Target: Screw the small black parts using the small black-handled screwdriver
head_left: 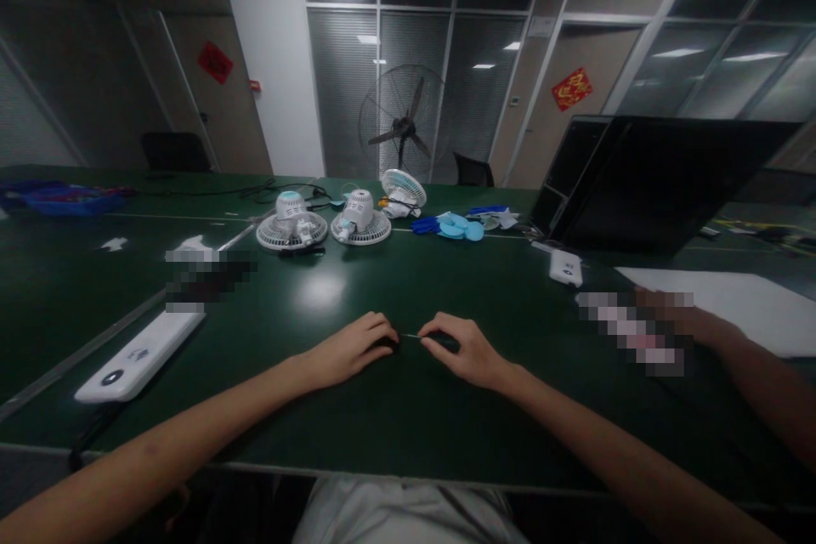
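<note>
Low over the green table [274, 408], my two hands face each other. My right hand [468, 348] is closed around what looks like a screwdriver [448, 340] with a dark handle. Its thin metal shaft points left, towards my left hand [350, 348]. The fingers of my left hand are curled round a small dark piece [391, 343], mostly hidden by the fingers. The shaft's tip is close to this piece; I cannot tell whether they touch.
White fan parts [291, 225] stand beyond my hands, with blue gloves [452, 225] beside them. White power banks [137, 357] lie left and right. A black monitor [663, 183] stands at right, near another person's hand [688, 319]. A blue tray [76, 200] sits far left.
</note>
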Action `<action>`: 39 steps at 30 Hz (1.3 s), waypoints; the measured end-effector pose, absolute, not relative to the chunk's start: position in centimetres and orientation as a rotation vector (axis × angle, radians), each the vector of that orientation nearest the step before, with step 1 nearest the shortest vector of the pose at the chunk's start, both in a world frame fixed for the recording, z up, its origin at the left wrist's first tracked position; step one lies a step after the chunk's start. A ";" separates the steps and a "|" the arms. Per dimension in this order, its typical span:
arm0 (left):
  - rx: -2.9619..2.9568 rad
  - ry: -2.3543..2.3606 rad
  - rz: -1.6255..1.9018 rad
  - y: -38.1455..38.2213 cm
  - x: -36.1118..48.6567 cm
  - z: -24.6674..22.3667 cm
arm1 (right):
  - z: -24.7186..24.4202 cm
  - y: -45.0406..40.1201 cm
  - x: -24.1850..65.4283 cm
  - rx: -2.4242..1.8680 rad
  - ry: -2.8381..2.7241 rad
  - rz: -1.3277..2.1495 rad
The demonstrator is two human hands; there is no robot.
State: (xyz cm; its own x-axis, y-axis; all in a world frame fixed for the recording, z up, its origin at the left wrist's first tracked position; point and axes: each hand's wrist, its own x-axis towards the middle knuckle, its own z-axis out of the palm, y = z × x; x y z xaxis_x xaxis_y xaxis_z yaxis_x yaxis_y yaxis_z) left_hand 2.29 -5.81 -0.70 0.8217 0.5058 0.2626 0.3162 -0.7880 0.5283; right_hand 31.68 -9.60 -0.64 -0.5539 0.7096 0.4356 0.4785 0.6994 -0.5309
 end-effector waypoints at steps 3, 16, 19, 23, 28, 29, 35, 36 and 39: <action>2.495 0.685 0.527 -3.1 -0.2 -0.9 | -0.6 -9.6 31.8 -0.904 -2.267 0.476; 2.341 1.632 0.801 9.2 -17.3 -3.3 | -0.4 -9.6 31.8 -0.901 -2.276 0.497; 2.265 1.716 0.803 9.1 -17.8 -3.0 | -0.3 -9.6 31.8 -0.912 -2.276 0.510; 2.119 1.875 0.774 8.5 -18.0 -1.8 | -0.4 -9.6 31.8 -0.908 -2.273 0.520; 2.022 1.953 0.654 8.2 -19.1 -1.0 | -0.6 -9.6 31.9 -0.903 -2.279 0.515; 2.022 1.956 0.659 8.2 -19.3 -0.9 | -0.6 -9.6 31.9 -0.906 -2.278 0.512; 1.973 2.013 0.655 8.1 -20.6 -0.8 | -0.7 -9.5 32.0 -0.897 -2.283 0.530; 1.974 2.016 0.629 8.2 -20.8 -0.8 | -0.7 -9.4 31.9 -0.895 -2.283 0.530; 2.018 2.025 0.583 8.2 -21.1 -0.8 | -0.6 -9.5 31.9 -0.903 -2.287 0.527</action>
